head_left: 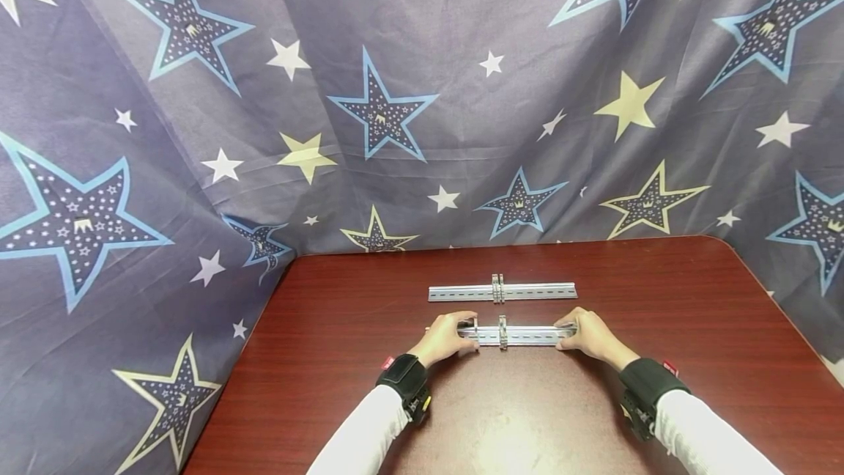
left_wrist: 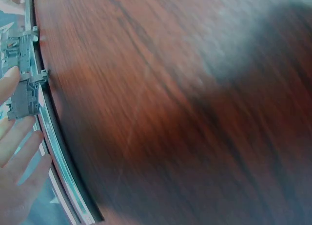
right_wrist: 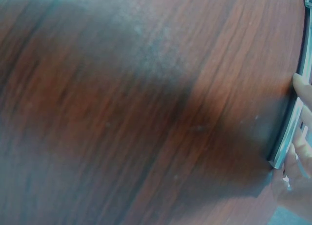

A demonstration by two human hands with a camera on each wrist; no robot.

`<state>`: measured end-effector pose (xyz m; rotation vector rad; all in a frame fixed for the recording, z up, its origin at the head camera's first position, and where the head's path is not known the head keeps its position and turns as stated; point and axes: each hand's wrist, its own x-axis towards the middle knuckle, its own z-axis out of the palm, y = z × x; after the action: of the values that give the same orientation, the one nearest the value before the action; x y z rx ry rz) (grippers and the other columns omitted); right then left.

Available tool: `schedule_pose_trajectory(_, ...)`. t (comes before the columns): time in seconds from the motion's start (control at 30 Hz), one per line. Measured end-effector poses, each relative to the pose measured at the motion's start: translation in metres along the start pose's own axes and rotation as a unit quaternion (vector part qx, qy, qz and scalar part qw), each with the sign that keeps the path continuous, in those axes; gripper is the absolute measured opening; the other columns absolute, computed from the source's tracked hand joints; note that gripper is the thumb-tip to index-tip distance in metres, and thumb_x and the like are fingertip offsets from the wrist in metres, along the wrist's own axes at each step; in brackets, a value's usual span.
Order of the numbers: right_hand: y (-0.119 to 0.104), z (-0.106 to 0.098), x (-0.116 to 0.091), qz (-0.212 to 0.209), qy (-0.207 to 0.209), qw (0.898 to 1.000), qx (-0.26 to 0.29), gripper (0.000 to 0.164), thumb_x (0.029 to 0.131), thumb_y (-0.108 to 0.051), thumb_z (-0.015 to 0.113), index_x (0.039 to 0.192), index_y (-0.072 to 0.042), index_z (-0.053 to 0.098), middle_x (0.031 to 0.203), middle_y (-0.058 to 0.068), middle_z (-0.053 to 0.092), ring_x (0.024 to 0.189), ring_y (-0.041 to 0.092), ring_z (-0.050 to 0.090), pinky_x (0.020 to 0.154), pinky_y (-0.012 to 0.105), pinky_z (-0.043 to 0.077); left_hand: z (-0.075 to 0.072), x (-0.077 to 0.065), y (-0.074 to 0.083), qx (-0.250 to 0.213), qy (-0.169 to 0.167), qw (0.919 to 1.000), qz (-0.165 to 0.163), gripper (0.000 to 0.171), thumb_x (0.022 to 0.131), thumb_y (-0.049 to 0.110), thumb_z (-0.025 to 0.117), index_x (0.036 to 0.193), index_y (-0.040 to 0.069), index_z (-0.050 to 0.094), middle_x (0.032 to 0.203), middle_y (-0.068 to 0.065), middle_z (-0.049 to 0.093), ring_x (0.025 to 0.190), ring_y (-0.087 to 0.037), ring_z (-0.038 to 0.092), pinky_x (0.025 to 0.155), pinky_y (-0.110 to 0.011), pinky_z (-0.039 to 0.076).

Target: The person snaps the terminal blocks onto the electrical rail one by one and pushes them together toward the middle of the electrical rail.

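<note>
A silver slotted DIN rail (head_left: pixel 535 336) lies nearest the person, with a grey terminal block (head_left: pixel 503 333) clipped upright across its middle. Toward the rail's left end, my left hand (head_left: pixel 450 336) pinches a second grey terminal block (left_wrist: pixel 23 99) between thumb and fingers, right at the rail. The fingers partly hide this block in the head view. My right hand (head_left: pixel 589 336) grips the right end of the same rail, thumb on the near edge and fingers on the far side. In the right wrist view the rail's end (right_wrist: pixel 277 161) shows beside the fingers.
Behind, a second DIN rail (head_left: pixel 541 291) lies parallel, carrying terminal blocks (head_left: pixel 497 289) side by side near its middle. Both rest on a dark red wood-grain table (head_left: pixel 330 358). A grey star-patterned cloth (head_left: pixel 409 189) hangs along the table's back and left edges.
</note>
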<state>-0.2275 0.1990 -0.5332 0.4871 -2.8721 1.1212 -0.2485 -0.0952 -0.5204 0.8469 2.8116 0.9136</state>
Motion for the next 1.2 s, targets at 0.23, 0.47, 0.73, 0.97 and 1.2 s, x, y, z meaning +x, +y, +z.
schedule_pose_trajectory(0.23,0.0,0.0,0.0,0.003,0.002,1.0,-0.004,0.027,0.057,-0.009,0.078,0.081,0.001,0.068,0.08,0.01,0.062,0.073,0.018,0.055,0.063,0.029,0.043,0.004,0.004,0.007,-0.006,-0.001,1.0,0.003,0.053,0.067,0.018,0.074,0.114,0.002,0.057,0.106,-0.01,0.062,0.099,-0.022,0.058,0.083,-0.029,0.043)
schedule_pose_trajectory(0.47,0.0,-0.001,0.0,0.0,0.0,1.0,-0.004,0.027,0.057,-0.009,0.078,0.081,0.0,0.069,0.08,0.01,0.062,0.074,0.019,0.056,0.063,0.03,0.043,0.006,0.007,0.014,-0.006,-0.007,1.0,0.003,0.053,0.067,0.018,0.074,0.114,0.002,0.057,0.107,-0.01,0.062,0.099,-0.02,0.058,0.084,-0.028,0.043)
schedule_pose_trajectory(0.73,0.0,0.0,0.0,0.0,0.004,1.0,-0.001,0.028,0.058,-0.008,0.078,0.082,0.001,0.069,0.081,0.01,0.062,0.074,0.019,0.056,0.063,0.029,0.043,0.011,0.011,0.017,-0.009,-0.003,1.0,-0.002,0.054,0.067,0.019,0.074,0.115,0.003,0.057,0.108,-0.009,0.062,0.1,-0.02,0.057,0.084,-0.026,0.042)
schedule_pose_trajectory(0.97,0.0,0.0,-0.001,0.006,0.004,1.0,-0.001,0.028,0.057,-0.009,0.078,0.083,0.001,0.069,0.081,0.01,0.062,0.073,0.019,0.056,0.064,0.03,0.043,0.016,0.012,0.017,-0.018,-0.001,0.9998,0.003,0.053,0.066,0.017,0.074,0.114,0.002,0.057,0.107,-0.011,0.062,0.099,-0.021,0.058,0.084,-0.026,0.043)
schedule_pose_trajectory(1.2,-0.002,0.0,-0.003,0.004,0.007,1.0,-0.006,0.03,0.058,-0.009,0.078,0.084,0.001,0.068,0.083,0.011,0.06,0.075,0.021,0.055,0.066,0.032,0.043,0.015,0.013,0.021,-0.015,0.0,0.9999,0.004,0.052,0.067,0.017,0.074,0.114,0.003,0.057,0.106,-0.011,0.062,0.098,-0.022,0.058,0.084,-0.026,0.043)
